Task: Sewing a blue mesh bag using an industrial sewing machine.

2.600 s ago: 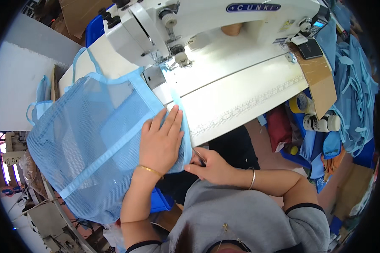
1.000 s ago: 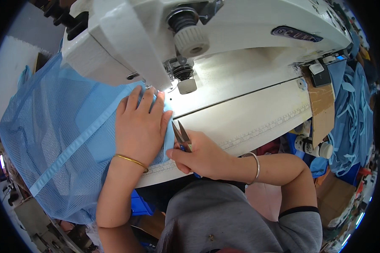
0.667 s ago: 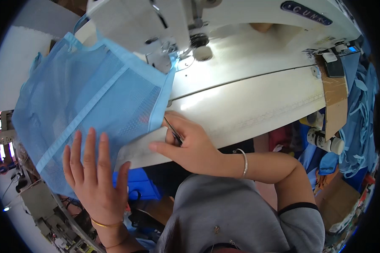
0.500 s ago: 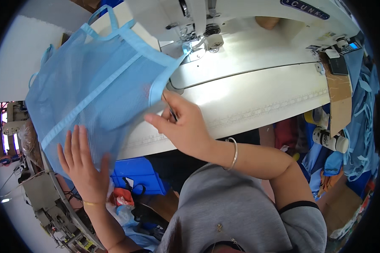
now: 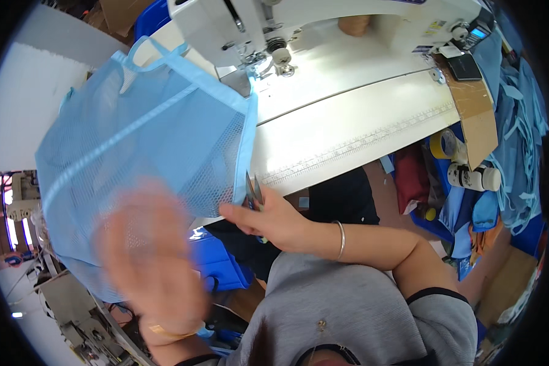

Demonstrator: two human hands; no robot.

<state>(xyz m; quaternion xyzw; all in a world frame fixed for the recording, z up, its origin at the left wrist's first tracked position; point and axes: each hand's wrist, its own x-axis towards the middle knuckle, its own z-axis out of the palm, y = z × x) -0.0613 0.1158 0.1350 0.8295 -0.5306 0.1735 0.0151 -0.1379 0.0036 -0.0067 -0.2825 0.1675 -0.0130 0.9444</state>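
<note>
A light-blue mesh bag [image 5: 146, 131] with cloth strips and a strap is spread over the left of the sewing table, its upper right corner at the needle area of the white sewing machine [image 5: 201, 27]. My right hand [image 5: 274, 222] is closed round small metal thread snips [image 5: 254, 190], blades pointing up beside the bag's bound edge. Thumb and fingers of that hand are also at this edge, near its lower end. My left hand [image 5: 149, 256] is smeared by motion over the lower part of the mesh; its fingers cannot be made out.
The white tabletop [image 5: 360, 122] carries a printed ruler along its front. A cardboard piece [image 5: 473, 116] with a dark phone-like object sits at its right end. Beyond are a tape roll [image 5: 443, 144], a white bottle [image 5: 473, 177] and blue strips [image 5: 521, 134]. A blue bin [image 5: 219, 262] is below.
My right hand has moved down toward me along the bag's edge, pulling it straighter. My left hand has swung right and nearer. The view has shifted a little.
</note>
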